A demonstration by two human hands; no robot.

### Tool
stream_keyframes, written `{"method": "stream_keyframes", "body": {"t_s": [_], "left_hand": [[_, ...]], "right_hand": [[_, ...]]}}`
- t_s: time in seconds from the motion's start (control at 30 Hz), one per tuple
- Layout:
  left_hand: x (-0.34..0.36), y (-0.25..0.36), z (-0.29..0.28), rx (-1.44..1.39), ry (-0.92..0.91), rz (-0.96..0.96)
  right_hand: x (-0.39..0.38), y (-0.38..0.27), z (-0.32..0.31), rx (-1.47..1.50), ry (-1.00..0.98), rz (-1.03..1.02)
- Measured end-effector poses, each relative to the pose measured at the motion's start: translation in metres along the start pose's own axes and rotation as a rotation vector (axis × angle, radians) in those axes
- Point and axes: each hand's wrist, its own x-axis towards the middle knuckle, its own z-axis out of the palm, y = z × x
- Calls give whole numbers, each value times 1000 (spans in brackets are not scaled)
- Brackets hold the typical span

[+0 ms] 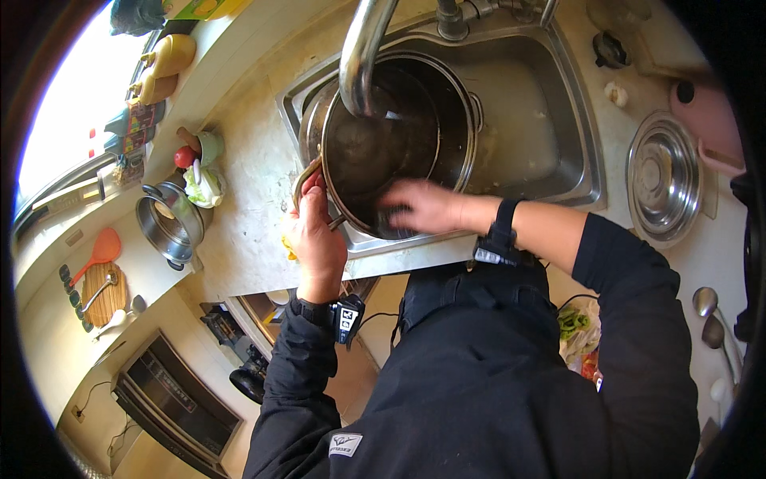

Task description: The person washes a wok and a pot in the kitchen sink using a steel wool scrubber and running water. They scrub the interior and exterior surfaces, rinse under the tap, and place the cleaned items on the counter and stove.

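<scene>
A large steel pot [456, 104] is tilted in the sink, its wide mouth facing me and its inside wet and dark. My left hand [313, 231] is closed around the loop handle [306, 177] on the pot's near left side. A bit of something yellow shows beside that hand. Inside the mouth, by the lower wall, is my right hand [423, 206], blurred by motion. Its fingers curl over a small dark thing [392, 214] that I cannot make out. The curved faucet [357, 76] hangs over the pot's rim.
The steel sink [586, 152] holds cloudy water right of the pot. A shallow steel basin [664, 180] and a pink container [706, 120] stand on the right counter, with ladles [705, 302] nearer me. At left are a lidded pot [167, 231] and a green cup [211, 148] beside vegetables.
</scene>
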Motion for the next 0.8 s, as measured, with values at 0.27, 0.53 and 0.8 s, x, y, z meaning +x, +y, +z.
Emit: {"method": "stream_keyframes", "body": {"t_s": [0.27, 0.53, 0.8], "left_hand": [[-12, -2, 2, -52, 19, -69], [-25, 14, 9, -51, 0, -101], [-24, -3, 8, -33, 28, -95]], "right_hand": [[10, 50, -40, -989, -14, 318], [36, 84, -37, -1114, -33, 242], [11, 24, 9, 77, -289, 443]]}}
